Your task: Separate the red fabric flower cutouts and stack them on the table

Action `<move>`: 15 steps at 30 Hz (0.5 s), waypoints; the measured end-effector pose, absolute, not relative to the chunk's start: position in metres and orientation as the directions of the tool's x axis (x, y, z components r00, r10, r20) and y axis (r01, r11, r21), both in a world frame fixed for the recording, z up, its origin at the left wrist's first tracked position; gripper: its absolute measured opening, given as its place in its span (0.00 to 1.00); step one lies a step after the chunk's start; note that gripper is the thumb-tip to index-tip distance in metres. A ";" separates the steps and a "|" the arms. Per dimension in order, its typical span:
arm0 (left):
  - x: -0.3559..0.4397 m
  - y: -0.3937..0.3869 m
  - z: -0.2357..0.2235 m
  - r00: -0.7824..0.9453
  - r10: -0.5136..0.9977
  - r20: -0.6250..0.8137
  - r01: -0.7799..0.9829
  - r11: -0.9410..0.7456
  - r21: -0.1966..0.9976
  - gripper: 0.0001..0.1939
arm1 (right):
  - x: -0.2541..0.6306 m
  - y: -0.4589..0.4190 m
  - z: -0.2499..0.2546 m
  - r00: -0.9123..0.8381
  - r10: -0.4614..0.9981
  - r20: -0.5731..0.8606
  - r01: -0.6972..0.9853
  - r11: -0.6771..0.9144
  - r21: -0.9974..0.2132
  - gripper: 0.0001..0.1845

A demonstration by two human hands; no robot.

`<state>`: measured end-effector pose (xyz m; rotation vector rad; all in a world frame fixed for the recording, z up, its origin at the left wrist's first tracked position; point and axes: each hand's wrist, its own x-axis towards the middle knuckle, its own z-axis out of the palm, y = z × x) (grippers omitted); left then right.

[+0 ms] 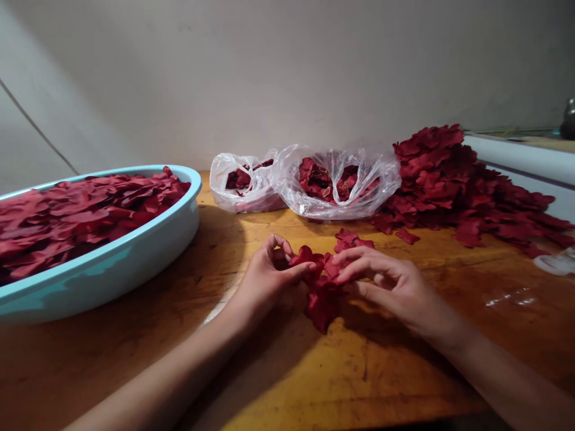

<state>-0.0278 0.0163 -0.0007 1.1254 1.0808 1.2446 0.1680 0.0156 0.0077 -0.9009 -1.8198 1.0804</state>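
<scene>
Between my two hands, low over the wooden table, are dark red fabric flower petals (324, 305). My left hand (274, 269) pinches one petal piece between thumb and fingers. From the right, my right hand (381, 281) has its thumb and fingertips closed on the edge of the same cluster. A few more red petals (350, 239) lie on the table just beyond my fingers. How many layers I hold cannot be made out.
A light blue basin (135, 257) heaped with red petals stands at left. Two clear plastic bags (245, 203) with red pieces sit at the back. A large petal pile (442, 179) rises at back right, beside a white ledge (525, 155). Clear plastic (557, 262) lies at the right edge.
</scene>
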 end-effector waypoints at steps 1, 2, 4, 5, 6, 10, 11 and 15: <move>-0.027 0.016 0.000 0.057 0.998 0.003 -0.165 0.006 0.986 0.21 | 0.168 0.015 0.007 -0.445 0.832 0.332 0.236 0.466 -0.852 0.04; -0.026 0.015 0.000 0.080 0.997 0.005 -0.191 0.010 0.982 0.21 | 0.168 0.014 0.007 -0.475 0.798 0.370 0.291 0.540 -0.790 0.05; -0.025 0.014 -0.001 0.112 0.994 0.003 -0.235 0.024 0.972 0.20 | 0.169 0.012 0.006 -0.521 0.737 0.431 0.343 0.643 -0.685 0.08; -0.025 0.014 -0.001 0.119 0.993 -0.003 -0.258 0.034 0.966 0.20 | 0.169 0.012 0.005 -0.533 0.709 0.461 0.346 0.680 -0.646 0.08; -0.025 0.014 -0.002 0.122 0.993 -0.012 -0.282 0.046 0.958 0.19 | 0.170 0.012 0.005 -0.531 0.688 0.495 0.344 0.709 -0.616 0.09; -0.033 0.020 -0.004 0.112 0.992 -0.064 -0.293 0.095 0.951 0.19 | 0.172 0.012 0.004 -0.481 0.674 0.561 0.396 0.738 -0.547 0.09; -0.037 0.022 -0.004 0.106 0.991 -0.078 -0.237 0.101 0.966 0.20 | 0.172 0.013 0.004 -0.486 0.679 0.550 0.406 0.733 -0.545 0.09; -0.052 0.030 0.000 0.077 0.996 0.045 0.415 -0.073 0.907 0.22 | 0.172 0.014 0.003 -0.490 0.733 0.471 0.452 0.676 -0.582 0.08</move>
